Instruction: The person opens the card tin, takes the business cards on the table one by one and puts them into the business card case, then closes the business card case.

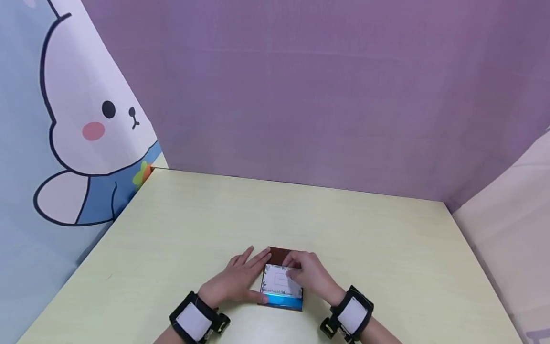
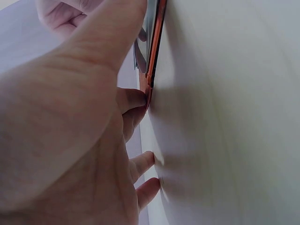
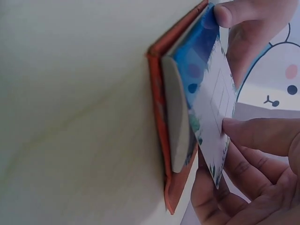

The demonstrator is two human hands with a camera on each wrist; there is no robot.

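Item: booklet (image 1: 281,285) on table (image 1: 180,224). Our left hand (image 1: 234,282) flat beside it, steadying; right hand (image 1: 311,274) pinches its cover, lifting.

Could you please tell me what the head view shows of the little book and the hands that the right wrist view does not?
Only the head view shows both wristbands, the whole table, the purple backdrop, and the left hand resting flat beside the book.

Only the right wrist view shows the book's orange back cover lying on the table with the page block's edge above it, the front cover lifted.

Both show the right hand holding the printed front cover.
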